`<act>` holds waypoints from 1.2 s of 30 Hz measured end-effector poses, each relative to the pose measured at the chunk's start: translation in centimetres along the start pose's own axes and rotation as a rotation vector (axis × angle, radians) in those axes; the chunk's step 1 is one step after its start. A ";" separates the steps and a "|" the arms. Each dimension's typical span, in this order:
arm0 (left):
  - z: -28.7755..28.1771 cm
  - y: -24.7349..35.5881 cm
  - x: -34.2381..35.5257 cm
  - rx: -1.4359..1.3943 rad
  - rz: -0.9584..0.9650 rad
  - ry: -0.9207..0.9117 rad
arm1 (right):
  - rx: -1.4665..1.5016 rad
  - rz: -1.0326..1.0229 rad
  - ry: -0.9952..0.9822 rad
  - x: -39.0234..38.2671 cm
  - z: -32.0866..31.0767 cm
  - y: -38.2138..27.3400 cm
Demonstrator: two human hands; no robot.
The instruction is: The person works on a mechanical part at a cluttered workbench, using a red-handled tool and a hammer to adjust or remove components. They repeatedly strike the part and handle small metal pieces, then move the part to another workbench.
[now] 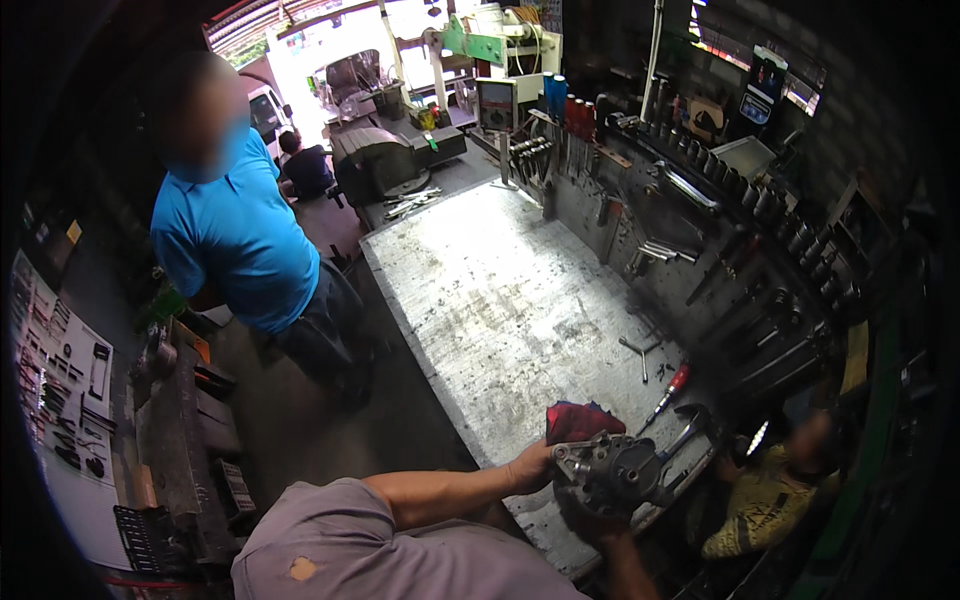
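A grey cast metal machine part (625,472), rounded with bolt lugs and possibly an alternator, is held over the near end of the metal-topped workbench (480,330). My left hand (533,468) grips its left side, the fingers partly hidden behind it. From below, my right hand (598,525) supports the underside; most of its fingers lie in shadow. A crumpled red cloth (582,423) lies just beyond the part. To its right are a spanner (688,430) and a red-handled screwdriver (667,392). Farther up rests a T-shaped wrench (640,360).
A person in a blue shirt (235,240) stands left of the bench. Another in a yellow shirt (765,505) is close by at the lower right. A large vise (380,160) occupies the far end. Sockets (765,205) and hand tools line the right side.
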State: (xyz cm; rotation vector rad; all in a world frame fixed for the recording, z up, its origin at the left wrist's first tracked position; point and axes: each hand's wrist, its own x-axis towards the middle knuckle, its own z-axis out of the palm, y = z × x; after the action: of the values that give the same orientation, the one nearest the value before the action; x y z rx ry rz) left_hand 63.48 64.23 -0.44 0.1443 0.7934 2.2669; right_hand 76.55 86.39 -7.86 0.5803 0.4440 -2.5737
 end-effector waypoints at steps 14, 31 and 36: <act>-1.9 16.5 -12.7 -0.077 0.099 0.203 | -1.801 -0.612 -0.470 10.0 13.8 5.7; -28.4 49.8 -27.2 0.147 0.292 0.288 | -1.856 -0.717 -0.480 39.6 43.5 28.6; -36.3 58.2 -26.6 -0.077 0.421 0.220 | -1.824 -0.396 -0.423 49.8 49.9 31.0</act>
State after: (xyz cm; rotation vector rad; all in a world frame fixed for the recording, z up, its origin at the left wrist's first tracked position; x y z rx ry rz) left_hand 36.66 -3.81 7.41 0.0253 0.8488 2.7433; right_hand 36.03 22.23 5.23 -0.7245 2.3212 -1.3944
